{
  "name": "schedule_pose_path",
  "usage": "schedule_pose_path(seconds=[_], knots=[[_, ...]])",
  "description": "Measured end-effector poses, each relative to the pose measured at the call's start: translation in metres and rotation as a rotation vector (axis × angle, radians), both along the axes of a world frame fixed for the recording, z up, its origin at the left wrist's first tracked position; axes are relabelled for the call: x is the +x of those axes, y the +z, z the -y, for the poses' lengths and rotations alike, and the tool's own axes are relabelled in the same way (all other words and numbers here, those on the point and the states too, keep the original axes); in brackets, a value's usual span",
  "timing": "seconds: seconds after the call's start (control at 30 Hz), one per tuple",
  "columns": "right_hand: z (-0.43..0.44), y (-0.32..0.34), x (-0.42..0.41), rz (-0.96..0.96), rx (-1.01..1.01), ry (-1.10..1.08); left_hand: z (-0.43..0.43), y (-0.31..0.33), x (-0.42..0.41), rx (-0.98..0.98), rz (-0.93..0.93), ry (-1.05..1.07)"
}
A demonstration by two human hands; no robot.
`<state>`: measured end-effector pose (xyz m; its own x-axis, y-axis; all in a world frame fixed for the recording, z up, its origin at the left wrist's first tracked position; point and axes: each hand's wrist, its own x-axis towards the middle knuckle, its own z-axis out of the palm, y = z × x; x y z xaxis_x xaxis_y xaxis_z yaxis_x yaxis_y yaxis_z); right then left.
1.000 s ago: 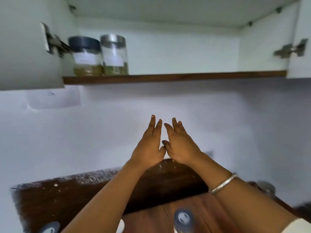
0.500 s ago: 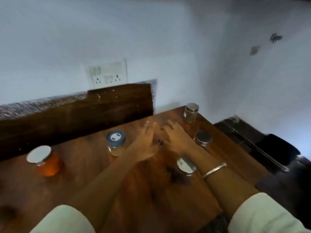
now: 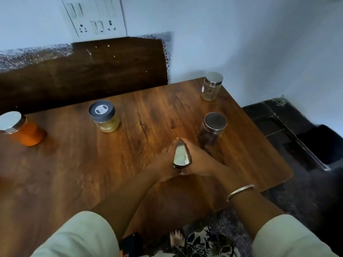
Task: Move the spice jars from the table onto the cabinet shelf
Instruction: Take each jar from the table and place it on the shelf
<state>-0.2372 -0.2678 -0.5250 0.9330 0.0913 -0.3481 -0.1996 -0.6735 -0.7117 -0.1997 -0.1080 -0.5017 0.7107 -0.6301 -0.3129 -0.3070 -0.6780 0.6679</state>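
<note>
Two hands were up by the shelf, empty, a moment ago. Now the left hand (image 3: 164, 161) and right hand (image 3: 201, 162) curl their fingers around a small glass jar with a shiny silver lid (image 3: 181, 157) on the brown wooden table (image 3: 74, 164), so they look ready to lift it next.

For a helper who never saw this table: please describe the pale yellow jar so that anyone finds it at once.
Find the wooden table below the wall switchboard. The jar stands near the table's back edge, right of the orange jar. Only its dark grey lid bears a white mark; the others have plain metal lids.
</note>
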Motion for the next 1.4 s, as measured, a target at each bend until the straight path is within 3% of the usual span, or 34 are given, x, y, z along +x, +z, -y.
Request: schedule_pose_path(seconds=[0.23,0.4,0.5,0.77,0.97,1.17,1.4], knots=[[0.0,-0.003,0.009,0.082,0.134,-0.046,-0.012,-0.011,0.003,-0.177,-0.136,0.179],[-0.013,0.011,0.013,0.116,0.272,-0.14,-0.028,-0.001,0.009,-0.363,0.018,0.268],[-0.027,0.032,0.012,0.16,0.281,-0.187,-0.042,0.016,0.009,-0.467,0.001,0.269],[-0.071,0.067,0.017,0.178,0.393,-0.085,-0.1,0.049,0.021,-0.68,-0.101,0.287],[-0.126,0.093,0.028,0.193,0.434,-0.043,-0.143,0.076,0.022,-0.77,-0.01,0.358],[-0.176,0.109,0.042,0.297,0.35,-0.102,-0.179,0.09,0.024,-0.753,0.242,0.439],[-0.206,0.118,0.045,0.386,0.369,-0.034,-0.206,0.093,0.027,-0.787,-0.004,0.475]])
